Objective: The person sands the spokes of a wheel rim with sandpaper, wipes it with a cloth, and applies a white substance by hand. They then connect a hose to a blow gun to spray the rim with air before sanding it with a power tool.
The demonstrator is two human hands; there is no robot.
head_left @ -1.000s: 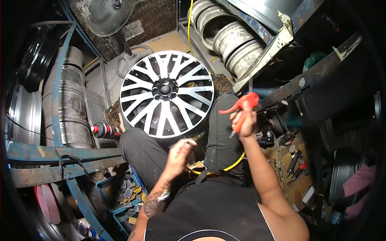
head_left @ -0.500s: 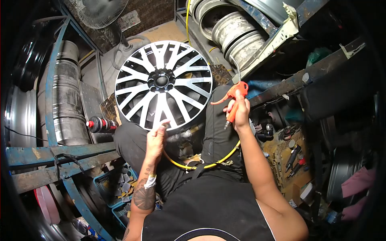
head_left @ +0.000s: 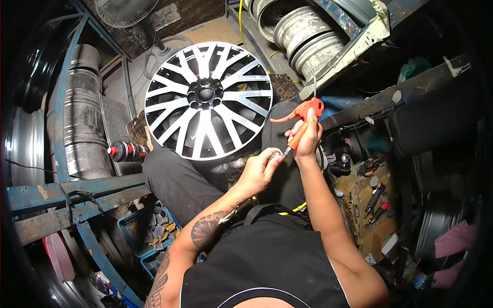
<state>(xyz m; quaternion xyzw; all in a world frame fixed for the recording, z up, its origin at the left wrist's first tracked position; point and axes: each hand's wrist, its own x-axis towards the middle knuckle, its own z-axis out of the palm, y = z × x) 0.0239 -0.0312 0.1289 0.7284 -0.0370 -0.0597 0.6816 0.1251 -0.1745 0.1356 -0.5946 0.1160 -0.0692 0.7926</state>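
In my right hand is an orange air blow gun, its thin metal nozzle pointing up and away and its trigger lever toward the left. My left hand is closed in a pinch around a small metal hose coupler, right at the metal fitting under the gun's handle. Whether the two are locked together cannot be made out. A short stretch of yellow air hose shows below, mostly hidden by my arm and shirt. Before my knees lies a black and silver multi-spoke alloy wheel, face up.
A fan stands at the back left. Stacked rims fill the rack at right. A dark bottle with a red cap lies left of my knee. Blue metal frames flank me. Power tools lie on a board at right.
My left hand has moved right, from the wheel's near edge to the base of the blow gun, bringing the coupler along. My right hand has shifted slightly, still gripping the gun.
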